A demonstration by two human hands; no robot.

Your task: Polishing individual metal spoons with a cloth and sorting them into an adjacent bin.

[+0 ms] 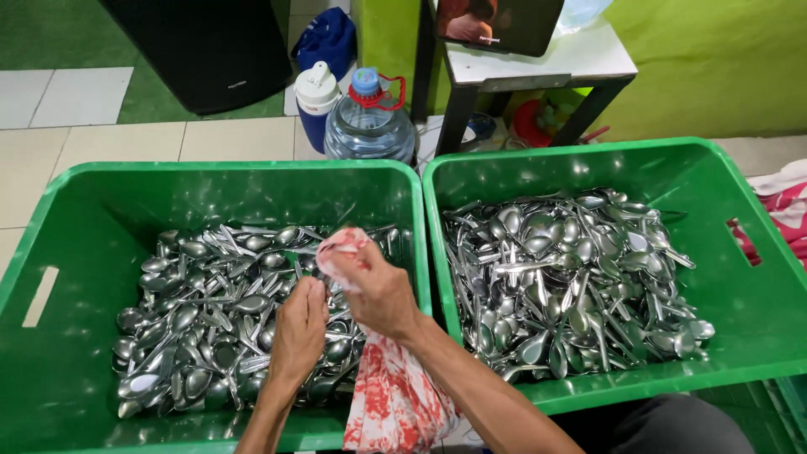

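Observation:
Two green plastic crates stand side by side, each holding several metal spoons. Over the left crate (92, 219), my right hand (380, 292) grips a red and white cloth (391, 395), bunched at the fingers and hanging down over the crate's front rim. My left hand (300, 329) is closed next to it, just above the spoon pile (210, 319), and appears to hold a spoon whose end is wrapped in the cloth. The right crate (740, 311) holds another heap of spoons (572, 277), untouched by either hand.
Behind the crates stand a clear water jug (370, 126) with a blue cap, a white and blue bottle (316, 97), a black box (210, 50) and a small white-topped table (538, 59). A pink cloth (786, 210) lies at the right edge.

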